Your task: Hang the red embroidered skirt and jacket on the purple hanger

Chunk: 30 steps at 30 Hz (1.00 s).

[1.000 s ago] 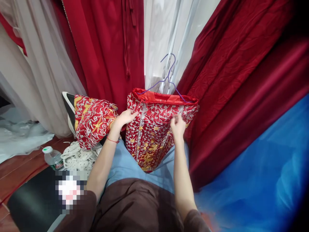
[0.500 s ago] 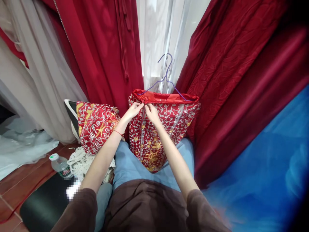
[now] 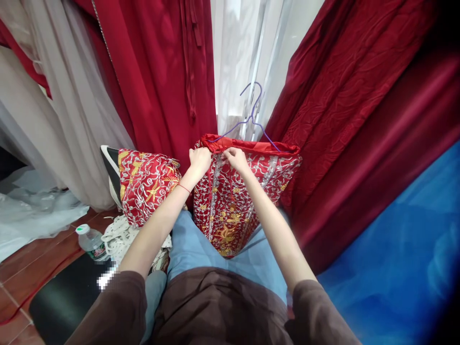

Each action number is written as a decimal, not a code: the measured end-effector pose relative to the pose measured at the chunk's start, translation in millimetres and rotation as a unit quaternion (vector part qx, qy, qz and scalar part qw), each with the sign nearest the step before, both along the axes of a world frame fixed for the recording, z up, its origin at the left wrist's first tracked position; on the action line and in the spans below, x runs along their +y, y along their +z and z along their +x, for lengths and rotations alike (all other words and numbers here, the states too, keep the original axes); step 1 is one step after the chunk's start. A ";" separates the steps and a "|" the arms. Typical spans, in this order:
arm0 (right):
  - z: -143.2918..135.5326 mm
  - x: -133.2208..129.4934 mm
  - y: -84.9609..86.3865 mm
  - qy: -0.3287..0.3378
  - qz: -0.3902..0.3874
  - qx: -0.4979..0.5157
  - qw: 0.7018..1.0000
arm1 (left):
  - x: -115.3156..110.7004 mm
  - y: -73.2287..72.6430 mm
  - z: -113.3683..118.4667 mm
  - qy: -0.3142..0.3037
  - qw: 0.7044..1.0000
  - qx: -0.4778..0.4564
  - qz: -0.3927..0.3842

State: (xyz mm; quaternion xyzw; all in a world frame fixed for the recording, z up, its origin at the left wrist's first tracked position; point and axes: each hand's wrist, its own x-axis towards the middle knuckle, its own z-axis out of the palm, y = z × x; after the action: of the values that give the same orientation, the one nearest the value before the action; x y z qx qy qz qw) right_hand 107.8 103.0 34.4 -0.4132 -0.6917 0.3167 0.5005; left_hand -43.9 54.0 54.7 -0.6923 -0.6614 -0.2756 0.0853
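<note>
A red garment with silver and gold embroidery (image 3: 233,211) hangs over my knees from a purple hanger (image 3: 252,116), whose lower bar goes inside the red-lined top edge. My left hand (image 3: 200,160) is closed on the top edge near its left corner. Just right of it, my right hand (image 3: 235,158) pinches at the same edge, its thumb and fingertips close together. Whether anything small is between the fingertips is too fine to make out.
Another embroidered red piece (image 3: 147,184) lies to the left. Below it are a plastic bottle (image 3: 92,243), spotted white cloth (image 3: 120,239) and a black seat (image 3: 64,292). Red gowns (image 3: 161,72) and a blue one (image 3: 388,268) hang around.
My hands have moved apart along the top edge, the left one now fisted with its knuckles up. The view has shifted slightly, so the garment and hanger appear farther right.
</note>
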 end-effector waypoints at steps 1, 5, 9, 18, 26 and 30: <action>2.4 1.3 3.9 -0.024 0.014 -0.014 1.000 | 2.0 5.9 0.4 0.012 1.000 0.012 -0.007; 8.6 4.8 15.0 -0.080 0.045 0.007 0.996 | 14.4 22.3 -6.3 0.033 0.999 0.027 0.015; 14.9 0.7 19.5 -0.024 -0.013 0.052 0.998 | 25.2 18.6 -22.0 -0.049 0.996 -0.075 0.016; 46.2 -11.5 25.0 -0.087 -0.043 -0.176 0.980 | 2.2 13.8 -27.3 -0.176 0.958 -0.186 0.127; 49.5 -26.3 24.5 0.311 -0.071 -0.077 0.944 | -16.8 17.1 -43.9 0.040 0.975 -0.106 0.190; 35.0 -23.4 17.8 0.237 -0.008 0.046 0.970 | -0.6 16.4 -34.8 -0.150 0.921 -0.303 0.192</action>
State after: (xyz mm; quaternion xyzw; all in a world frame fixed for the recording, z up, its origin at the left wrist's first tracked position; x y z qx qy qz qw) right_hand 142.8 79.6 52.1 -0.2263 -0.7435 0.4501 0.4397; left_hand -78.8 53.5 71.2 -0.6370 -0.4784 -0.6037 -0.0304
